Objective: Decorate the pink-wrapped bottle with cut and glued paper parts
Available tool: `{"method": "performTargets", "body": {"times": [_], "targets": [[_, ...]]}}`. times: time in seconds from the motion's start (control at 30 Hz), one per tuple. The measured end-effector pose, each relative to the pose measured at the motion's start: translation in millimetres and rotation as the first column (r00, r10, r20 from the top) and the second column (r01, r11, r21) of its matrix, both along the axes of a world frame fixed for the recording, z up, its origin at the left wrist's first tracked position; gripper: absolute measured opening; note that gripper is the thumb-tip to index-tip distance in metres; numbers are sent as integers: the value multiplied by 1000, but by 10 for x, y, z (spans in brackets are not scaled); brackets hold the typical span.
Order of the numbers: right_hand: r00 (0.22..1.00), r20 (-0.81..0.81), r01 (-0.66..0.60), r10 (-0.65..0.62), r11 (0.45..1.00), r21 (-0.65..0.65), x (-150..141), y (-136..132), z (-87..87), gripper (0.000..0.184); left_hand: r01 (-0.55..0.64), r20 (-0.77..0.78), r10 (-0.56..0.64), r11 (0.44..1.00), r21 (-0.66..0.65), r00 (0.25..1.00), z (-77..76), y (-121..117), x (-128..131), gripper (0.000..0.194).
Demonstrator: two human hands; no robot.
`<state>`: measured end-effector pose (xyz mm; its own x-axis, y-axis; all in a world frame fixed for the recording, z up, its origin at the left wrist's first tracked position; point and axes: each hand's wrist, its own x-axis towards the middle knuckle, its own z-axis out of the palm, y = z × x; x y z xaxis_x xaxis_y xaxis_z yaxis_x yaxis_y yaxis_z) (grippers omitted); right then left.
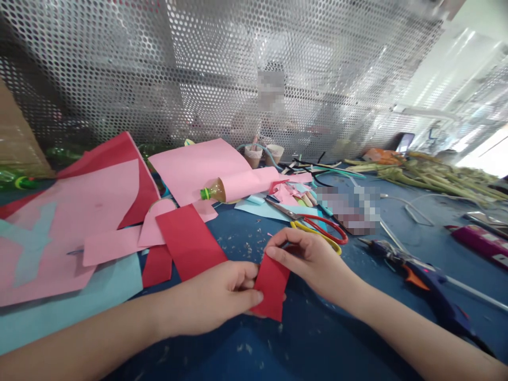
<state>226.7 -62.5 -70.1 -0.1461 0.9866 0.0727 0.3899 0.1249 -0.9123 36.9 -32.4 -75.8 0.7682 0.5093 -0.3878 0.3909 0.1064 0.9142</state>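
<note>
A small red paper piece point(272, 288) is held between both hands above the blue table. My left hand point(222, 299) pinches its left edge, the thumb lying on the front face. At the top corner, the thumb and fingers of my right hand point(305, 256) are closed on the same paper. Behind my left hand lies a larger red paper strip point(190, 238). Scissors point(293, 214) with red and yellow handles rest just beyond my right hand. To the right lies a dark blue glue gun point(424, 280) with an orange trigger.
Pink sheets point(198, 164) and red sheets point(130, 211) spread over the left side. A cut bottle top point(216, 190) with a green cap lies beyond. Paper cups point(253, 155) stand near the perforated metal screen point(222, 69). Dry husks point(428, 174) and a purple box point(482, 243) are at right.
</note>
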Motion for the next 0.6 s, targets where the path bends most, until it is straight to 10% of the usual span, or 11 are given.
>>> {"method": "performTargets", "body": {"times": [0.3, 0.47, 0.6], "targets": [[987, -155, -52, 42, 996, -66, 36, 15, -114, 29, -42, 114, 65, 980, -193, 991, 32, -7, 32, 23], [979, -189, 58, -71, 995, -76, 71, 55, -144, 31, -63, -21, 67, 985, 161, 998, 269, 297, -122, 38], [939, -267, 191, -216, 975, -118, 116, 108, -170, 33, 112, -303, 85, 809, 577, 949, 562, 643, -447, 40]]}}
